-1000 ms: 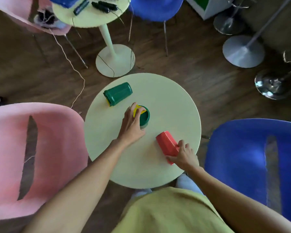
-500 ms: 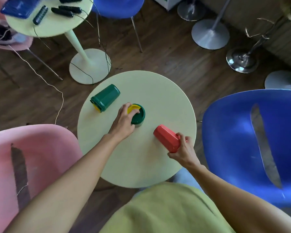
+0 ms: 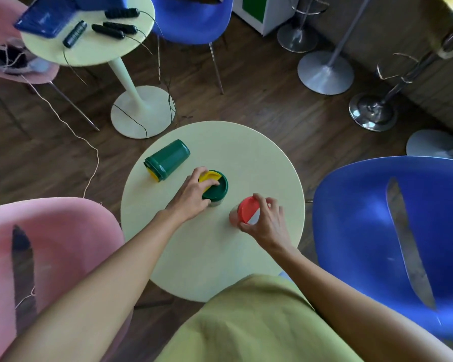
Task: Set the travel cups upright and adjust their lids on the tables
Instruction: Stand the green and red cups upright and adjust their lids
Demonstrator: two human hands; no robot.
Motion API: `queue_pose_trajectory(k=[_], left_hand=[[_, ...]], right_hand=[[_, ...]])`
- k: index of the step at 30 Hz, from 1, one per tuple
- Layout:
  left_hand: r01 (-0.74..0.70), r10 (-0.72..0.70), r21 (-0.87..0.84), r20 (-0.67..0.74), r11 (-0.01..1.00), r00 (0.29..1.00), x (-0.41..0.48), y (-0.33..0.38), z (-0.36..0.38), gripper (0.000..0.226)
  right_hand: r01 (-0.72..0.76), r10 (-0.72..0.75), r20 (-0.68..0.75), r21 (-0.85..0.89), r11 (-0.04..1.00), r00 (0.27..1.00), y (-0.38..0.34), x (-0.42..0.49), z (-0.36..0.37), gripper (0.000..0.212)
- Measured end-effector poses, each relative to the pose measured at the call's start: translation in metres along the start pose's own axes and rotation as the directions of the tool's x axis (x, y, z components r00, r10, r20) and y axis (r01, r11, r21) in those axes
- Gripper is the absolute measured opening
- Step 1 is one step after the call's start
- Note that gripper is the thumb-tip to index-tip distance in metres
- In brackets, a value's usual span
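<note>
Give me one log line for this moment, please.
left hand: on upright green cup lid | right hand: holds red cup upright | second green cup: lying on table

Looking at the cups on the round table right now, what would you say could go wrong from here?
The green cup on its side lies near the round table's far-left edge with no hand on it; a nudge might roll it off. The right hand grips the red cup only at its lid rim, so it may tip as it is set down. The left hand presses the yellow flap of the upright green cup; uneven pressure could topple it.
</note>
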State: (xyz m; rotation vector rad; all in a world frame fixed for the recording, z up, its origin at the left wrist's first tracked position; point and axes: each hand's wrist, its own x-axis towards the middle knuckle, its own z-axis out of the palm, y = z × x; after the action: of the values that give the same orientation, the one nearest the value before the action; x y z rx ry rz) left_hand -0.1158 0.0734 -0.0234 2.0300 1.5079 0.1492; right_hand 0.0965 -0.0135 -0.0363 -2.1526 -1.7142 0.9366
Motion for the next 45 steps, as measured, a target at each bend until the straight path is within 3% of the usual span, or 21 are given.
queue_pose_trajectory(k=[9, 19, 45], left_hand=[[-0.007, 0.007, 0.001, -0.004, 1.0, 1.0, -0.001, -0.002, 0.002, 0.048], [-0.003, 0.002, -0.01, -0.015, 1.0, 1.0, -0.002, -0.001, 0.004, 0.048], [0.0, 0.0, 0.028, -0.006, 1.0, 1.0, 0.001, 0.001, 0.005, 0.052]], right_hand=[[-0.038, 0.04, 0.05, -0.036, 0.999, 0.998, -0.014, 0.01, 0.01, 0.101], [-0.001, 0.0, 0.069, 0.013, 1.0, 0.998, -0.017, 0.014, 0.009, 0.093], [-0.027, 0.024, 0.052, 0.047, 0.999, 0.998, -0.025, 0.026, 0.012, 0.095]])
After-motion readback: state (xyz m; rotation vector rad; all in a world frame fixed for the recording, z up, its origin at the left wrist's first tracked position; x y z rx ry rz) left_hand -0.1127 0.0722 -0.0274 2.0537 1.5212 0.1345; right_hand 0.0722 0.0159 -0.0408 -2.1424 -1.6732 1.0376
